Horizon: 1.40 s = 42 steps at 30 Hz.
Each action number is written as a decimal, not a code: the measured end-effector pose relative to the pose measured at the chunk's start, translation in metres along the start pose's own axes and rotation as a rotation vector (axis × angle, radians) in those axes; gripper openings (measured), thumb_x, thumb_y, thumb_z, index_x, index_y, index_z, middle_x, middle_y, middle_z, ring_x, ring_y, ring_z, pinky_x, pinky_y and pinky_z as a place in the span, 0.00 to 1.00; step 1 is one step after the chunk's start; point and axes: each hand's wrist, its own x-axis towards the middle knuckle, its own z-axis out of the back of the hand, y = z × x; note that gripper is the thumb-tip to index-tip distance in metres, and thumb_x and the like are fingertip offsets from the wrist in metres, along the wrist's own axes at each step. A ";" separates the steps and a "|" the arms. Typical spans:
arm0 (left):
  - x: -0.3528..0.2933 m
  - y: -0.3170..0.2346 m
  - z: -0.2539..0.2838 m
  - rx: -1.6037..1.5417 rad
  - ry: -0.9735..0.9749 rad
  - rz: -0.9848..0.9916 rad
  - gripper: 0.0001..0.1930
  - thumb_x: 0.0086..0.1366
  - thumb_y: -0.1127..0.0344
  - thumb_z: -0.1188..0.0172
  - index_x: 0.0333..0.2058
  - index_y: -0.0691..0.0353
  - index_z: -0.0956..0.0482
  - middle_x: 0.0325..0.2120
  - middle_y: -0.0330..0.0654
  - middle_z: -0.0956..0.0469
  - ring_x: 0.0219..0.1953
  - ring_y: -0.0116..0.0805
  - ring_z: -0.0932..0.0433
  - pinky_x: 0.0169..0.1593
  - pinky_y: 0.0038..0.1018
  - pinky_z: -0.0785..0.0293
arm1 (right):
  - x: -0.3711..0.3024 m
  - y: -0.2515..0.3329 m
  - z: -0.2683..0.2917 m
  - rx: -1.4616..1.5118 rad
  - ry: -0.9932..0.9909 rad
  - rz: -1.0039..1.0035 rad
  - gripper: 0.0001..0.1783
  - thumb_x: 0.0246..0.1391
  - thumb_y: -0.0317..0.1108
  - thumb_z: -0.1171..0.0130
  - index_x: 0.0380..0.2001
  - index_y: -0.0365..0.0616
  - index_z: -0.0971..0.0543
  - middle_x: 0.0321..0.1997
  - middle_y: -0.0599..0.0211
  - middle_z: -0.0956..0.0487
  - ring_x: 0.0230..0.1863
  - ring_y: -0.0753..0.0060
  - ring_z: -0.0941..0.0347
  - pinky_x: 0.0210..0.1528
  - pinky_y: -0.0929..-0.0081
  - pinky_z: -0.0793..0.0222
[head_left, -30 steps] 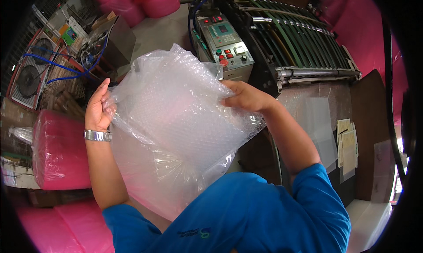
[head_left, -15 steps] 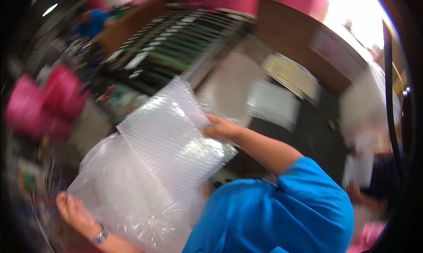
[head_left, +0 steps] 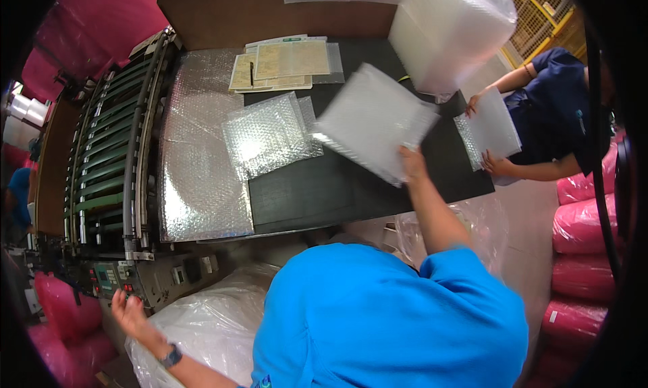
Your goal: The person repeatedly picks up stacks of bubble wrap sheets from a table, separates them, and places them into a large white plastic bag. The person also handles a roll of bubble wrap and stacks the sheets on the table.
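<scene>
Right hand (head_left: 413, 164) pinched one edge of a white square bubble-wrap pouch (head_left: 371, 121), held just above the black worktable (head_left: 351, 185). Left hand (head_left: 129, 314) lay open-fingered by the grey control panel (head_left: 145, 280); nothing gripped. Risk: an edge-only pinch could let the pouch flop or slip, or a stray finger could hit a button. Clear plastic bag (head_left: 202, 330) below held more bubble wrap.

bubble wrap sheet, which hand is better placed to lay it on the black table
Right. The right hand already grips the bubble wrap sheet above the black table; the left hand is by the control panel.
</scene>
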 end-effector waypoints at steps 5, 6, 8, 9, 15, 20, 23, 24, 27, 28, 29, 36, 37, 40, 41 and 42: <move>-0.002 -0.020 -0.148 -0.097 0.212 0.190 0.17 0.55 0.69 0.47 0.45 0.60 0.34 0.39 0.38 0.34 0.38 0.24 0.34 0.39 0.19 0.35 | 0.030 0.008 0.101 -0.055 -0.168 -0.088 0.37 0.43 0.34 0.42 0.54 0.43 0.49 0.49 0.61 0.36 0.50 0.59 0.39 0.51 0.61 0.41; -0.001 -0.015 -0.174 -0.169 0.272 0.203 0.17 0.55 0.69 0.46 0.44 0.60 0.33 0.38 0.37 0.33 0.37 0.23 0.34 0.38 0.18 0.35 | 0.054 -0.016 0.136 -0.503 -0.504 0.033 0.41 0.41 0.37 0.40 0.56 0.41 0.49 0.53 0.57 0.38 0.53 0.57 0.40 0.52 0.61 0.43; -0.012 -0.015 -0.212 -0.151 0.318 0.277 0.17 0.54 0.75 0.48 0.44 0.61 0.33 0.37 0.36 0.34 0.33 0.21 0.35 0.35 0.17 0.36 | 0.063 0.015 0.110 -0.927 -0.583 0.136 0.41 0.41 0.38 0.40 0.55 0.39 0.48 0.53 0.53 0.38 0.53 0.56 0.41 0.53 0.63 0.45; -0.020 -0.013 -0.229 -0.155 0.356 0.298 0.17 0.54 0.76 0.48 0.44 0.61 0.33 0.37 0.36 0.34 0.33 0.21 0.36 0.35 0.17 0.36 | 0.065 0.030 0.098 -1.137 -0.630 0.200 0.41 0.41 0.39 0.40 0.55 0.37 0.48 0.54 0.52 0.39 0.53 0.55 0.41 0.53 0.63 0.45; -0.064 0.002 -0.293 -0.180 0.546 0.508 0.17 0.54 0.72 0.45 0.44 0.63 0.33 0.36 0.36 0.33 0.33 0.22 0.35 0.40 0.19 0.36 | 0.108 -0.003 -0.079 -0.625 0.455 -0.298 0.47 0.41 0.53 0.42 0.57 0.38 0.50 0.52 0.43 0.38 0.54 0.54 0.41 0.54 0.66 0.46; -0.077 0.011 -0.297 -0.055 0.556 0.546 0.16 0.55 0.69 0.46 0.43 0.62 0.33 0.36 0.36 0.33 0.34 0.22 0.34 0.36 0.18 0.35 | 0.148 -0.076 -0.197 -0.609 0.341 -0.398 0.56 0.33 0.55 0.37 0.57 0.37 0.55 0.56 0.42 0.44 0.56 0.52 0.45 0.54 0.65 0.45; -0.090 0.024 -0.286 -0.081 0.486 0.622 0.16 0.55 0.68 0.46 0.43 0.60 0.33 0.36 0.34 0.32 0.34 0.21 0.33 0.34 0.18 0.35 | 0.152 -0.104 -0.243 -0.702 0.211 -0.425 0.58 0.27 0.56 0.34 0.56 0.37 0.53 0.56 0.43 0.45 0.56 0.51 0.46 0.54 0.62 0.45; -0.096 0.028 -0.280 -0.106 0.453 0.647 0.16 0.54 0.68 0.46 0.43 0.60 0.33 0.37 0.34 0.32 0.34 0.21 0.33 0.34 0.18 0.35 | 0.140 -0.089 -0.255 -0.775 0.214 -0.443 0.59 0.25 0.57 0.34 0.56 0.38 0.52 0.56 0.44 0.45 0.57 0.50 0.47 0.55 0.61 0.45; -0.105 0.023 -0.275 -0.120 0.405 0.681 0.17 0.54 0.69 0.46 0.44 0.59 0.33 0.37 0.35 0.32 0.34 0.21 0.33 0.34 0.18 0.35 | 0.135 -0.109 -0.270 -0.766 0.223 -0.454 0.55 0.23 0.52 0.31 0.53 0.39 0.47 0.55 0.45 0.44 0.56 0.48 0.46 0.55 0.61 0.44; -0.106 0.022 -0.274 -0.120 0.397 0.685 0.17 0.54 0.69 0.46 0.44 0.59 0.34 0.37 0.35 0.32 0.34 0.21 0.33 0.34 0.17 0.35 | 0.133 -0.115 -0.273 -0.729 0.234 -0.450 0.54 0.23 0.49 0.30 0.53 0.39 0.47 0.55 0.45 0.44 0.55 0.48 0.46 0.54 0.61 0.44; -0.106 0.021 -0.274 -0.129 0.396 0.685 0.17 0.54 0.69 0.46 0.44 0.60 0.34 0.37 0.35 0.32 0.35 0.21 0.33 0.35 0.18 0.35 | 0.131 -0.121 -0.274 -0.691 0.242 -0.447 0.53 0.22 0.47 0.29 0.52 0.38 0.47 0.55 0.45 0.44 0.55 0.48 0.45 0.54 0.61 0.43; -0.070 0.026 -0.277 0.241 0.314 0.186 0.26 0.50 0.67 0.41 0.48 0.63 0.39 0.45 0.48 0.38 0.46 0.38 0.38 0.50 0.31 0.41 | 0.110 -0.109 -0.259 0.036 0.816 -0.545 0.28 0.34 0.18 0.49 0.46 0.36 0.39 0.41 0.55 0.31 0.41 0.63 0.31 0.41 0.68 0.32; -0.058 0.021 -0.277 0.409 0.302 0.016 0.29 0.49 0.64 0.40 0.50 0.62 0.40 0.47 0.51 0.40 0.49 0.42 0.40 0.52 0.34 0.43 | 0.107 -0.091 -0.252 0.040 0.921 -0.557 0.27 0.35 0.17 0.53 0.46 0.37 0.38 0.43 0.55 0.31 0.42 0.63 0.31 0.42 0.68 0.32; -0.025 -0.002 -0.283 0.621 0.357 -0.235 0.41 0.43 0.56 0.35 0.54 0.60 0.46 0.53 0.55 0.47 0.56 0.51 0.49 0.56 0.41 0.52 | 0.098 -0.042 -0.216 -0.266 1.241 -0.519 0.35 0.30 0.18 0.53 0.50 0.41 0.39 0.44 0.63 0.31 0.46 0.69 0.35 0.49 0.72 0.39; -0.021 0.000 -0.287 0.701 0.409 -0.270 0.44 0.41 0.54 0.34 0.55 0.60 0.48 0.54 0.55 0.49 0.57 0.51 0.51 0.57 0.41 0.54 | 0.094 -0.027 -0.205 -0.370 1.300 -0.505 0.34 0.29 0.18 0.53 0.49 0.41 0.38 0.43 0.63 0.30 0.45 0.69 0.34 0.48 0.73 0.39; -0.018 0.004 -0.294 0.784 0.460 -0.306 0.47 0.39 0.52 0.33 0.56 0.59 0.50 0.55 0.55 0.51 0.58 0.52 0.54 0.57 0.42 0.55 | 0.091 -0.019 -0.197 -0.471 1.357 -0.486 0.34 0.28 0.18 0.54 0.48 0.40 0.37 0.42 0.63 0.30 0.44 0.70 0.34 0.48 0.74 0.38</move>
